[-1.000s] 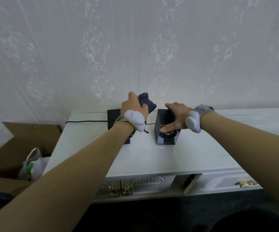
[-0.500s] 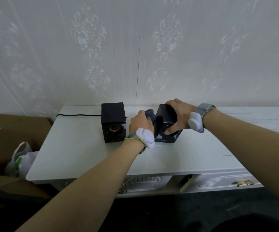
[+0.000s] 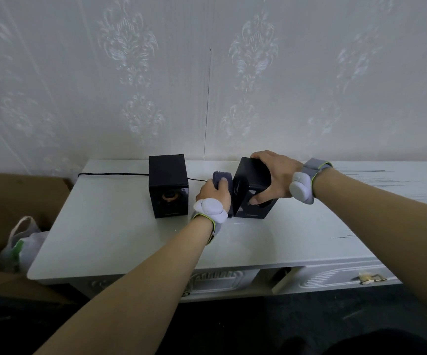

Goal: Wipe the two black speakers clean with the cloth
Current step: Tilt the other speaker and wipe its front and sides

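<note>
Two black speakers stand on a white cabinet top (image 3: 120, 234). The left speaker (image 3: 167, 185) is upright and untouched, its round cone facing me. The right speaker (image 3: 252, 185) is tilted to the right, and my right hand (image 3: 275, 175) grips it over its top and front. My left hand (image 3: 215, 194) holds a dark blue cloth (image 3: 221, 176) pressed against that speaker's left side. Both wrists carry grey bands with pale pods.
A black cable (image 3: 112, 173) runs from the speakers to the cabinet's left back edge. A cardboard box (image 3: 7, 201) with a white bag (image 3: 21, 242) sits on the floor at the left. The patterned wall stands right behind the speakers. Drawer fronts (image 3: 335, 280) lie below.
My left hand came down from above the left speaker and now presses the cloth on the right speaker's left side. My right hand has tilted that speaker to the right.
</note>
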Tool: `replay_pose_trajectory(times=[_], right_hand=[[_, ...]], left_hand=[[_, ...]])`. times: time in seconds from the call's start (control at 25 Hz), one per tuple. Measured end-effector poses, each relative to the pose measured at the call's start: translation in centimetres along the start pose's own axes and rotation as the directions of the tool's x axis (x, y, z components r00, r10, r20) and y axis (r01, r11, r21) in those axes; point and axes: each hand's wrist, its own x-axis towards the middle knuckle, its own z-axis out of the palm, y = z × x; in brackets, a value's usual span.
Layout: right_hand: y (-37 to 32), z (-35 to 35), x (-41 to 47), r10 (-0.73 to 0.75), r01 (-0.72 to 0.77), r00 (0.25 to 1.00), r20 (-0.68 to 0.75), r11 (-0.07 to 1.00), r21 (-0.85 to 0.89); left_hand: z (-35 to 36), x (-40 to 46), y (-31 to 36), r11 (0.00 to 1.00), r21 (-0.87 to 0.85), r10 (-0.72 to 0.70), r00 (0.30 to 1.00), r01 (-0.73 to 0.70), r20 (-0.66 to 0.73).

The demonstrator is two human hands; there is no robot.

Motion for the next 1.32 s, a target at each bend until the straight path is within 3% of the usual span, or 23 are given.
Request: replay_pose_trajectory(times=[0.16,0.24,0.52,0.76,0.88,1.08,1.32], right_hand=[[0.1,0.0,0.0,-0.028,0.028,0.999,-0.015,1.0,-0.001],[0.0,0.1,0.1,-0.042,0.042,0.999,-0.022,0.999,-0.003],[-0.3,0.2,0.2,-0.064,0.064,0.998,-0.017,0.998,-0.022],[-0.8,0.3,0.7,-0.079,0.078,0.997,-0.003,0.994,-0.072],[-0.7,0.2,0.7,-0.084,0.084,0.996,0.002,0.994,-0.067],[-0.3,0.2,0.5,-0.084,0.083,0.996,-0.025,0.996,-0.027],[0.9,0.4,0.0,-0.057,0.059,0.995,-0.087,0.998,0.026]], left_hand=[[0.2,-0.2,0.6,0.852,-0.442,-0.267,0.959,0.28,0.092],[0.3,0.1,0.4,0.865,-0.408,-0.266,0.957,0.292,0.12],[0.7,-1.0,0.5,0.989,-0.12,-0.068,0.988,0.085,0.139],[0.2,-0.9,1.7,0.934,-0.358,0.018,0.999,-0.004,0.035],[0.4,-1.2,1.9,0.913,-0.399,0.085,0.996,-0.082,-0.011],[0.9,-1.9,0.0,0.922,-0.333,0.202,0.979,-0.197,-0.019],[1.4,-1.9,-0.4,0.96,-0.114,0.255,0.967,-0.255,-0.013]])
